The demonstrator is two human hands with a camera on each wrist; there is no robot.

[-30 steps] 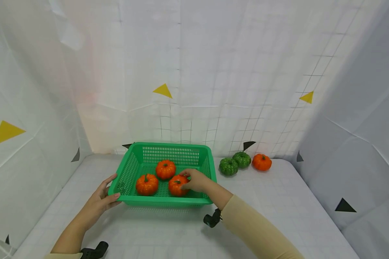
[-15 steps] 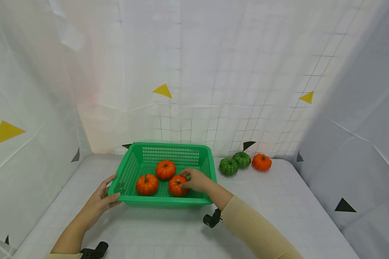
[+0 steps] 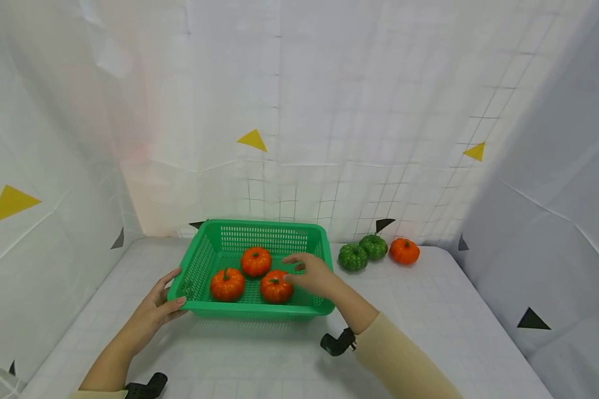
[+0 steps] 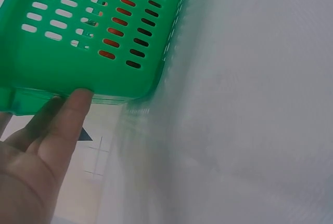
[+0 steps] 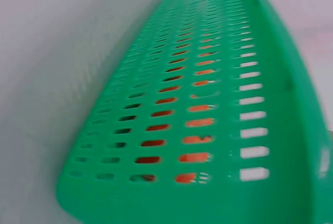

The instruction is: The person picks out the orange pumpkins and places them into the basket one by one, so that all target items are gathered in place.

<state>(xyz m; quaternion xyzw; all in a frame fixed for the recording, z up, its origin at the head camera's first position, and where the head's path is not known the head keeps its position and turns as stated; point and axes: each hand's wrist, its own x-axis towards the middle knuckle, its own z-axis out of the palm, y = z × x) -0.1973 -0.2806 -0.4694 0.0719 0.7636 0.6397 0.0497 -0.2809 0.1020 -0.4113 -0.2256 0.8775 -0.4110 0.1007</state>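
My right hand (image 3: pixel 313 274) is over the green plastic basket (image 3: pixel 249 310), fingers apart and holding nothing, its thumb beside an orange pumpkin (image 3: pixel 274 290); whether it brushes the skin I can't tell. That pumpkin sits inside the basket, at four o'clock from the middle. It looks glossy and firm, so I expect it light, stiff and slightly slippery. I'd hold it round the ribbed sides, not by the stem (image 3: pixel 274 281), which might snap. My left hand (image 3: pixel 155 310) grips the basket's eight o'clock corner; the slotted wall (image 3: pixel 262 237) probably flexes, so the rim (image 3: pixel 264 223) seems the better hold.
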